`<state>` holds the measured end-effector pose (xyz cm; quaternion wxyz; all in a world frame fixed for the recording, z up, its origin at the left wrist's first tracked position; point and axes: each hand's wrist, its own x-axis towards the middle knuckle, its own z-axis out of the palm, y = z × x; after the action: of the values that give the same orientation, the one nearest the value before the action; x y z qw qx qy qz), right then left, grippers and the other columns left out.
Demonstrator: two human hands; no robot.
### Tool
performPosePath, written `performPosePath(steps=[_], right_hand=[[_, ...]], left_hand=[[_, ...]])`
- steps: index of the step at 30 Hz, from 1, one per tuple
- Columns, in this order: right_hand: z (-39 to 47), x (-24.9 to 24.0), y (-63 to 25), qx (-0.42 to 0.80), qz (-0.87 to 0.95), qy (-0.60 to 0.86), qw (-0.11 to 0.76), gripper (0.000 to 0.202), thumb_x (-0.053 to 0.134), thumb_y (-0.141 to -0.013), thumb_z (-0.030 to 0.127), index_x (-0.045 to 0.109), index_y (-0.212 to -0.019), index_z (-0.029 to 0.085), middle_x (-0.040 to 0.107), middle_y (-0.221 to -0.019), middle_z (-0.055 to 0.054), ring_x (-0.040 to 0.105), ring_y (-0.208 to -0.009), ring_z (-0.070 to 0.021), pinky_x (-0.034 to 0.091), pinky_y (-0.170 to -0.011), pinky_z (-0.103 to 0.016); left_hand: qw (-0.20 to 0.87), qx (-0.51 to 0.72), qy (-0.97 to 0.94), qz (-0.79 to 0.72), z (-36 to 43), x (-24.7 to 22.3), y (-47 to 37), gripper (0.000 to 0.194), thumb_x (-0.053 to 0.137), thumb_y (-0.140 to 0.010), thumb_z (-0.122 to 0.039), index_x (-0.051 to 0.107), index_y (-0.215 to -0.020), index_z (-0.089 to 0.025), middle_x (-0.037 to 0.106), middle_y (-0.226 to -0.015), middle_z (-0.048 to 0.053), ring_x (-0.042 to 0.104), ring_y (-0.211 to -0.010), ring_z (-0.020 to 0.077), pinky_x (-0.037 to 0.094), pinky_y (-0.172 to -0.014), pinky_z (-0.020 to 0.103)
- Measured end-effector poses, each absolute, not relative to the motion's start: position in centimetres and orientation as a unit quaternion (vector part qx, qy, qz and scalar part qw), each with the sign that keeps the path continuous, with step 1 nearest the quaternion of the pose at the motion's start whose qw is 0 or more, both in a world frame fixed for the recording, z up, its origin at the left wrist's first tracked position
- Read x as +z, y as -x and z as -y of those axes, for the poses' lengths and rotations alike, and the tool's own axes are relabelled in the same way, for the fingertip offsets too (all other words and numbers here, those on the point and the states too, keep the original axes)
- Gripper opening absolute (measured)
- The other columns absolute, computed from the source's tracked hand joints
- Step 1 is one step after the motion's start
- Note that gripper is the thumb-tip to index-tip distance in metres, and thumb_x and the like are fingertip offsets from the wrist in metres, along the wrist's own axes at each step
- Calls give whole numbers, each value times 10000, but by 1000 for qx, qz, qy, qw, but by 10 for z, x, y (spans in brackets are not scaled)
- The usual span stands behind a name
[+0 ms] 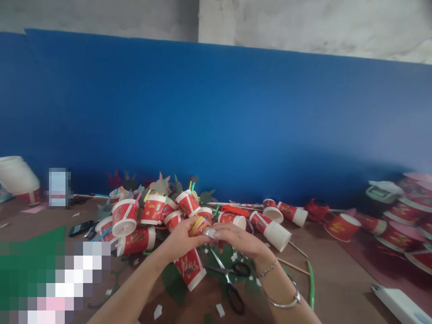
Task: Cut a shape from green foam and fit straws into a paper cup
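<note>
My left hand (184,236) is closed on a small bundle of yellow and orange strips (199,226), whose kind I cannot make out. My right hand (234,237) meets it from the other side, its fingers closed at a shiny clear piece (209,232) by the bundle. Just below my left hand a red printed paper cup (191,269) is tilted; whether the hand touches it is unclear. Black-handled scissors (228,272) lie with spread blades under my hands, on green paper among white scraps.
Red paper cups (124,218), some with coloured strips, are heaped at the back left. A stack of cups (272,231) lies to the right, near thin sticks (293,266) and a green strip (311,285). A blue panel (216,126) stands behind; a white device (401,306) sits front right.
</note>
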<state>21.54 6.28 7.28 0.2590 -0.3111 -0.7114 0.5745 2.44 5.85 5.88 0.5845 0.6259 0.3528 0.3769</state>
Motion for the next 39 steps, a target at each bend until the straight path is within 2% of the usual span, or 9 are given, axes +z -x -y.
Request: performPosePath(steps=[6, 11, 16, 23, 31, 35, 39], right_hand=[[-62, 70, -211, 532, 721, 362, 255, 177, 449, -813, 203, 574, -694, 166, 520, -673, 9, 500, -598, -105, 441, -548, -213], [-60, 70, -204, 536, 689, 412, 262, 203, 448, -799, 218, 525, -620, 161, 492, -592, 17, 499, -522, -98, 408, -464, -198], [-58, 73, -204, 543, 697, 388, 262, 189, 401, -753, 141, 502, -595, 162, 506, -612, 13, 502, -516, -89, 423, -484, -193], [-60, 74, -210, 566, 707, 329, 267, 167, 390, -744, 159, 523, -643, 164, 504, -660, 6, 482, -545, -94, 412, -481, -198], [-63, 67, -221, 645, 643, 322, 261, 167, 473, -777, 270, 595, -765, 156, 511, -663, 10, 461, -539, -87, 342, -426, -185], [-61, 73, -219, 612, 657, 360, 253, 178, 504, -796, 284, 603, -731, 152, 518, -660, 10, 464, -563, -89, 351, -444, -187], [-61, 74, -217, 577, 687, 361, 255, 182, 497, -803, 273, 587, -703, 151, 489, -606, 27, 447, -529, -82, 350, -447, -190]], left_hand=[[517, 372, -674, -375, -56, 60, -24, 188, 694, -700, -257, 586, -814, -153, 570, -737, -29, 527, -732, 153, 415, -667, 235], [503, 368, -690, -368, -54, 60, -25, 200, 659, -740, -277, 585, -875, -149, 601, -800, -1, 540, -791, 176, 424, -704, 252], [480, 378, -702, -366, -54, 57, -26, 155, 645, -750, -263, 533, -750, -156, 479, -664, -56, 437, -646, 111, 367, -604, 212], [508, 394, -677, -357, -55, 55, -27, 188, 649, -729, -265, 489, -719, -167, 419, -628, -71, 380, -597, 93, 338, -565, 205], [560, 408, -623, -362, -59, 53, -27, 306, 688, -688, -406, 535, -797, -166, 493, -665, -45, 446, -620, 108, 374, -589, 222], [550, 389, -648, -356, -59, 57, -24, 270, 684, -707, -365, 550, -819, -159, 512, -702, -38, 449, -640, 107, 385, -609, 219], [532, 389, -662, -357, -58, 61, -24, 226, 648, -742, -343, 529, -776, -154, 470, -674, -52, 420, -628, 100, 375, -600, 214]])
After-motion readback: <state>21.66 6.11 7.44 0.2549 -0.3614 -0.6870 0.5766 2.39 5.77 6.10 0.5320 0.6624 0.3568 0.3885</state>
